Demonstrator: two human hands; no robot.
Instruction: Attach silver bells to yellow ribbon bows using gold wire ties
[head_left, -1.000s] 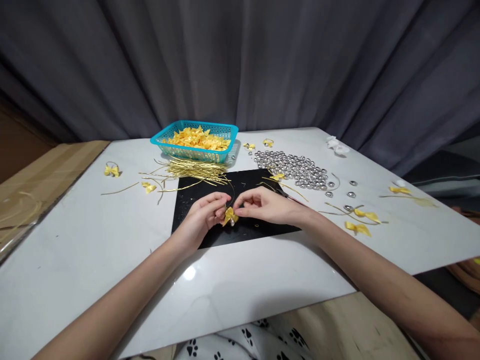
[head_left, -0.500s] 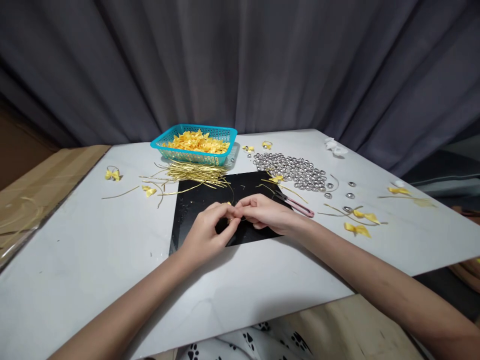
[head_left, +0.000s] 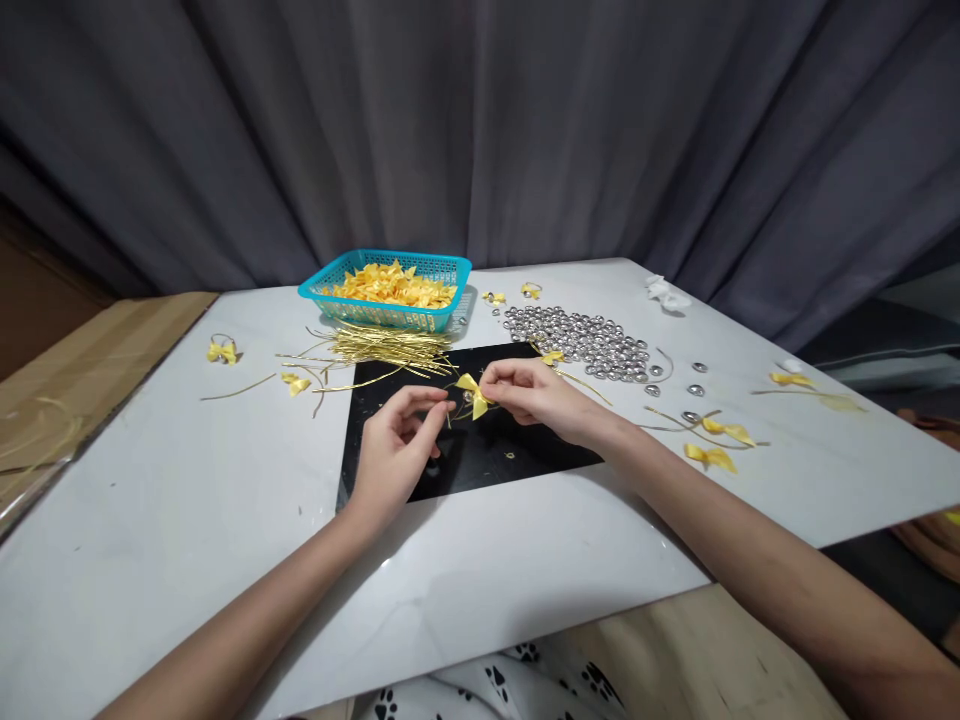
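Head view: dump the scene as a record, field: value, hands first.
right hand: grip pinching a yellow bow
left hand: fingertips left of that bow; whether they hold anything is too small to tell
work surface: black mat on white table
basket: blue basket, holding a heap of yellow bows
cords: gold cords, loose bundle in front of basket
beads: silver beads, spread beyond right hand

White table [head_left: 210, 500] — grey curtain [head_left: 480, 130] behind

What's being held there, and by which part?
The right hand pinches a yellow bow by its right side; the left hand seems to pinch gold cord.
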